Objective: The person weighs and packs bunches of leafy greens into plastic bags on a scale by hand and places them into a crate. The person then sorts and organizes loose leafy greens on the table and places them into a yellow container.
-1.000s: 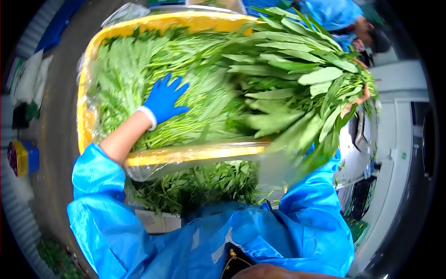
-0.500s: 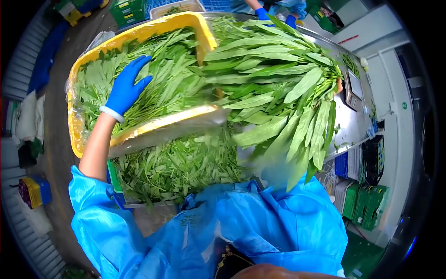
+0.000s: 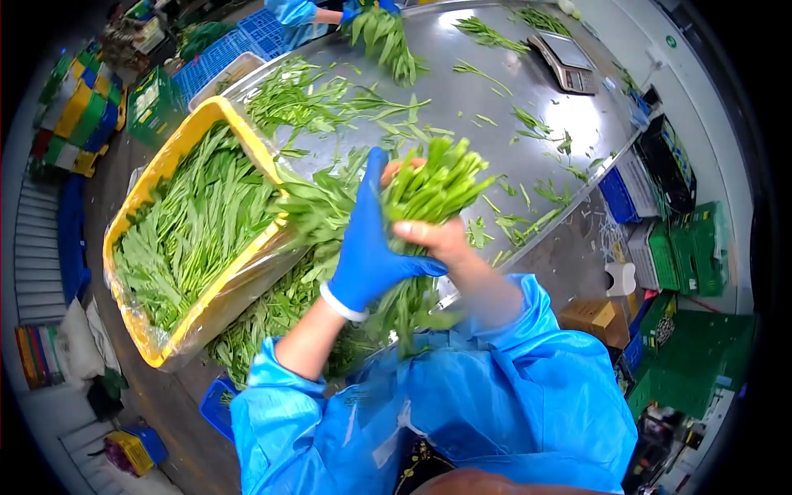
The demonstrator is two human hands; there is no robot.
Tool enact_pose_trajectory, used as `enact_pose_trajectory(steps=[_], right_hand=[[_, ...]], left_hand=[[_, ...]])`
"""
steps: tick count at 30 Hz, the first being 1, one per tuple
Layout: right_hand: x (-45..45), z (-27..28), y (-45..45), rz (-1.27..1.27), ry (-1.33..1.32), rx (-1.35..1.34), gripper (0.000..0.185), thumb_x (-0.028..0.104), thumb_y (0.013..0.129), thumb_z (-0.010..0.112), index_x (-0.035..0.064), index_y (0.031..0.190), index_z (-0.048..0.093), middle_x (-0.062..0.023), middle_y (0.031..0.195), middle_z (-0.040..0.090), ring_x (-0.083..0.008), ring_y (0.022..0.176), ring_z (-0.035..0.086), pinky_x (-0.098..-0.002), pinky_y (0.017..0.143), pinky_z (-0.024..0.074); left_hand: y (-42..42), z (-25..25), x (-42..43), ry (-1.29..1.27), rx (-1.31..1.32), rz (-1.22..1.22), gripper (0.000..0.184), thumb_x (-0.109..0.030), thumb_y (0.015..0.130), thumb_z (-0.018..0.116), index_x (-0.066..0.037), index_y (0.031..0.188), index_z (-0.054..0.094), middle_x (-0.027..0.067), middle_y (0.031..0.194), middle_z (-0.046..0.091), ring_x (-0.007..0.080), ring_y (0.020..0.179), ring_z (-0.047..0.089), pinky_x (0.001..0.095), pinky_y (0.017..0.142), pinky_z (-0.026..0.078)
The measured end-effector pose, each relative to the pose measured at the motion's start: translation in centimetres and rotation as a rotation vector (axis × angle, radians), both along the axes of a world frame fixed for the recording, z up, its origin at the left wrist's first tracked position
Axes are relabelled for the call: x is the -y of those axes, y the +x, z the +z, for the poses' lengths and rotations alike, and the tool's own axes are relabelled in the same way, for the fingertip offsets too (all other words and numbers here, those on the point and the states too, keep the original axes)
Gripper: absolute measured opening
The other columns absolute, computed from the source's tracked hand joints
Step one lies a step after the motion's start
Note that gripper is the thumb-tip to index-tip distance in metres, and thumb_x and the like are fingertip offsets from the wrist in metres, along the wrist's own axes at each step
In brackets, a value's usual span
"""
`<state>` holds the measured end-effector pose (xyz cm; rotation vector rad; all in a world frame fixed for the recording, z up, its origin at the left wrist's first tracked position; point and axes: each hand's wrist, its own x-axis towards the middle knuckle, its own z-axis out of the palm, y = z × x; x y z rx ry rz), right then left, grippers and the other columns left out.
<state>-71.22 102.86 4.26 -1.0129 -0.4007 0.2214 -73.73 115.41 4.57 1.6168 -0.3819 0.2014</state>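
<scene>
A bunch of water spinach (image 3: 437,183) is between my hands, its cut stem ends pointing up and right and its leaves trailing left and down. My bare right hand (image 3: 437,238) grips the stems, thumb in front and fingers partly hidden behind. From the left, my blue-gloved left hand (image 3: 370,239) cups the same bunch, fingers pointing up along it and thumb stretched under my right hand. Left of both hands stands a yellow crate (image 3: 216,312) lined with clear plastic, holding more water spinach (image 3: 194,219). Further loose greens (image 3: 276,318) lie below the crate's near side.
Scattered stalks lie on the metal table (image 3: 462,99). A weighing scale (image 3: 569,62) stands at its far right. Across the table, a co-worker's gloved hands hold another bunch (image 3: 384,37). Green crates (image 3: 697,247) and a cardboard box (image 3: 598,320) are at the right.
My left hand has moved right from the greens in the yellow crate to the bunch. The bunch has swung round, stem ends now up and right. My view has shifted.
</scene>
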Motion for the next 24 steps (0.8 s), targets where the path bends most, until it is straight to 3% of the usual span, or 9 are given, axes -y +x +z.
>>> enact_pose_trajectory(steps=[5,7,9,11,13,15,19,22,24], right_hand=[[5.9,-2.1,1.2,0.405,0.035,-0.252,0.087,0.02,0.071,0.08,0.0041,0.143,0.032,-0.01,0.14,0.043,-0.0206,0.127,0.042,-0.0343,0.107,0.0338],[8.2,-3.7,3.5,0.511,-0.265,-0.159,0.091,0.026,0.074,0.079,0.0043,0.146,0.027,-0.0127,0.147,0.036,-0.0221,0.131,0.039,-0.0343,0.108,0.0328],[10.0,-5.3,6.2,0.15,-0.704,0.416,0.086,0.029,0.077,0.077,0.0046,0.145,0.03,-0.0134,0.14,0.044,-0.0243,0.128,0.043,-0.0356,0.107,0.0358],[14.4,-6.0,11.0,0.188,-0.459,0.263,0.077,0.028,0.078,0.076,0.0035,0.14,0.037,-0.0141,0.128,0.054,-0.026,0.12,0.05,-0.0367,0.103,0.0402],[20.1,-10.2,15.0,0.085,-0.787,0.156,0.066,0.017,0.076,0.076,0.007,0.134,0.045,-0.0112,0.128,0.053,-0.0272,0.116,0.053,-0.0371,0.101,0.042],[24.5,-17.5,15.6,0.108,-1.352,0.56,0.054,0.015,0.071,0.076,0.0053,0.118,0.053,-0.0126,0.117,0.057,-0.0301,0.106,0.057,-0.0375,0.091,0.0479],[30.7,-26.5,11.9,0.217,-1.74,0.619,0.02,0.013,0.075,0.067,0.0036,0.09,0.057,-0.0132,0.097,0.06,-0.0335,0.093,0.059,-0.0441,0.073,0.0501],[31.2,-27.1,10.0,0.46,-1.51,0.278,0.021,0.017,0.076,0.067,0.0041,0.091,0.057,-0.0132,0.092,0.06,-0.0323,0.093,0.058,-0.0434,0.073,0.0498],[28.1,-27.1,8.0,0.436,-1.367,0.443,0.023,0.018,0.077,0.068,0.004,0.092,0.057,-0.0132,0.092,0.06,-0.0324,0.093,0.058,-0.0432,0.074,0.0496]], left_hand=[[-0.1,-2.0,5.4,-0.223,-0.256,0.038,0.125,-0.02,0.06,0.089,-0.005,0.151,0.005,0.0168,0.142,0.039,0.0275,0.129,0.043,0.0382,0.107,0.038],[1.3,-4.0,6.5,-0.593,-0.517,0.099,0.119,-0.012,0.065,0.085,-0.009,0.152,0.005,0.0139,0.141,0.041,0.0255,0.126,0.047,0.0362,0.104,0.042],[2.4,-6.4,5.4,-0.173,-0.346,0.106,0.097,-0.007,0.069,0.079,-0.007,0.149,0.022,0.0121,0.133,0.049,0.0223,0.118,0.053,0.0337,0.098,0.046],[3.7,-7.1,3.8,0.066,-0.532,0.129,0.068,-0.003,0.07,0.072,-0.002,0.132,0.046,0.0098,0.117,0.061,0.0185,0.104,0.06,0.031,0.091,0.049],[4.6,-6.1,4.2,0.076,-0.61,0.191,0.031,-0.003,0.069,0.067,0.001,0.1,0.066,0.0058,0.092,0.068,0.015,0.086,0.062,0.0298,0.078,0.05],[5.1,-5.4,4.4,0.088,-0.699,0.153,0.035,0.0,0.067,0.068,0.001,0.102,0.063,0.0066,0.095,0.067,0.0156,0.086,0.062,0.0299,0.078,0.05],[4.5,-6.2,6.7,0.045,-0.855,0.211,0.042,-0.001,0.069,0.071,-0.001,0.11,0.06,0.0054,0.093,0.067,0.0151,0.085,0.063,0.0292,0.08,0.05],[3.3,-8.2,7.9,0.038,-0.933,0.238,0.042,-0.005,0.069,0.074,-0.001,0.109,0.061,0.0057,0.094,0.067,0.0147,0.085,0.062,0.0293,0.079,0.049],[2.6,-9.5,8.8,-0.001,-0.969,0.334,0.037,-0.002,0.067,0.071,0.001,0.104,0.062,0.0058,0.092,0.066,0.0161,0.084,0.062,0.0302,0.078,0.05]])
